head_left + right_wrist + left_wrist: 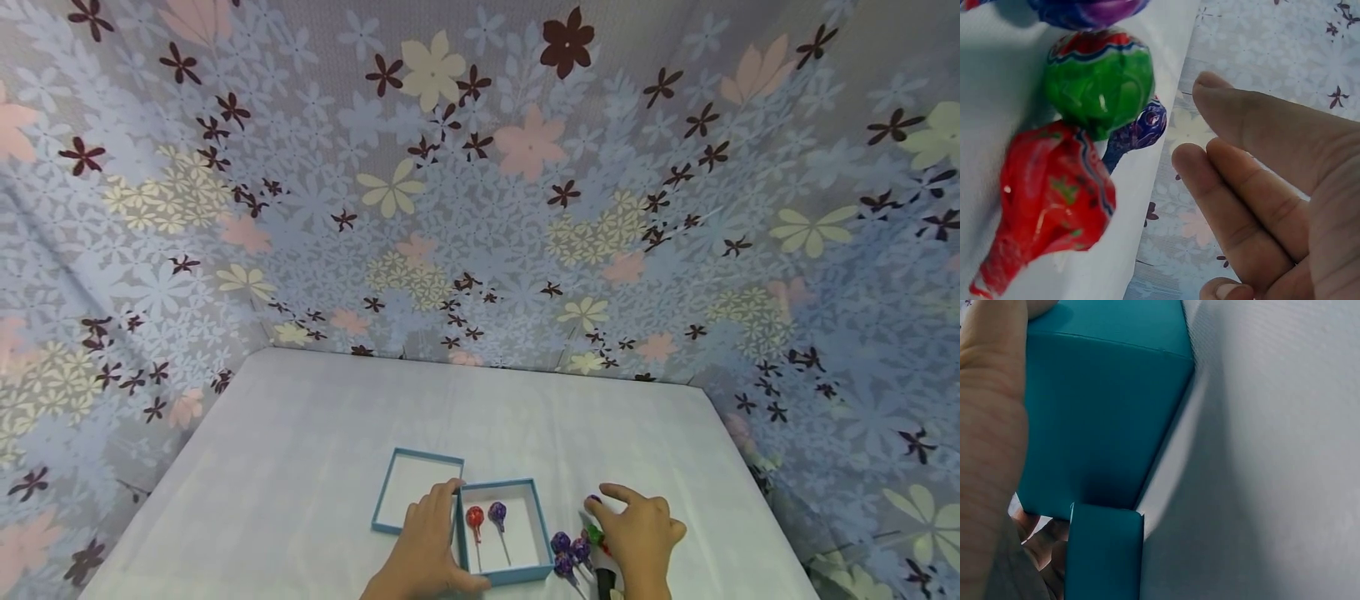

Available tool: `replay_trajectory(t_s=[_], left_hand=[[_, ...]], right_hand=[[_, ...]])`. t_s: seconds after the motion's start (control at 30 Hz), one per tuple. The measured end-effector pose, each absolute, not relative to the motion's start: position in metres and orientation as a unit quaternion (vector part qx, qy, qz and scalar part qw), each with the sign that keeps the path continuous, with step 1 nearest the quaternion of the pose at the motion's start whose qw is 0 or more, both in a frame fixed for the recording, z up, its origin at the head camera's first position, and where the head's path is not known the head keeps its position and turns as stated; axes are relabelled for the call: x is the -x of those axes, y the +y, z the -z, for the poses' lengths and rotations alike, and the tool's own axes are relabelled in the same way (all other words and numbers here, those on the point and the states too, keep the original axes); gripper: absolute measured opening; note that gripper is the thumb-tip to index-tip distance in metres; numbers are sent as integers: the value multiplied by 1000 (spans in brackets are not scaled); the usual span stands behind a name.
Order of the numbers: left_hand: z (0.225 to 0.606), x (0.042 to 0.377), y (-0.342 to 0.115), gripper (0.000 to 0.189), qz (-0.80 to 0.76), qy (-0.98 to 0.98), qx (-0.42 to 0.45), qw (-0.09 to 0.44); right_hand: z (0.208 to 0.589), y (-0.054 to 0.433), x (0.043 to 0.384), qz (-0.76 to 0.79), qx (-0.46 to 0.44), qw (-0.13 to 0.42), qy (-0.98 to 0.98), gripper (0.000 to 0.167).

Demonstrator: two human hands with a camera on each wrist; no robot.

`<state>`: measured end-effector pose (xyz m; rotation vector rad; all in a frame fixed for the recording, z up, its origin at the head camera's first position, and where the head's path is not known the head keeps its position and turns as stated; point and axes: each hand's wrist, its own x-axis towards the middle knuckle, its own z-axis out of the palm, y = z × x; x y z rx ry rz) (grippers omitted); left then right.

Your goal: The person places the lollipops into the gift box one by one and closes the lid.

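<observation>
A blue box [517,575] with a white inside holds a red lollipop [475,517] and a purple lollipop [497,513] lying side by side. My left hand [423,546] grips the box at its left side, thumb at the near wall and fingers toward the far left corner. To the right of the box my right hand [643,533] hovers over loose lollipops, thumb and fingers apart with nothing between them. Close to its fingertips is a purple lollipop [1147,125], partly behind a green lollipop [1100,84]; a red-wrapped lollipop [1057,194] lies nearer the wrist camera.
The box's shallow lid [427,454] lies inside up, left of the box and against it. Several purple lollipops [561,542] are bunched by the box's right wall. A white cloth [322,433] covers the table, and flowered fabric [480,208] hangs behind and at the sides.
</observation>
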<state>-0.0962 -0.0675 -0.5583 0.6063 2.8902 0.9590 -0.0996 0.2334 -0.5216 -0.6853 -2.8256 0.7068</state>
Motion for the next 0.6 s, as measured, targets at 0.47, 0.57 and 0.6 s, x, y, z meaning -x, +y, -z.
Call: replay_trajectory(t_s=[0.47,0.57,0.6], left_hand=[[556,102,-68,137,-311,931,-189,32],[557,101,-67,135,-311,932,-178,57],[557,101,-67,135,-311,932,-174,65]], right_hand=[[520,239,102,-238,223,71,-943,48],[522,241,100,-236,221,60,-945,50],[522,242,99,-235,219,56,-945,51]])
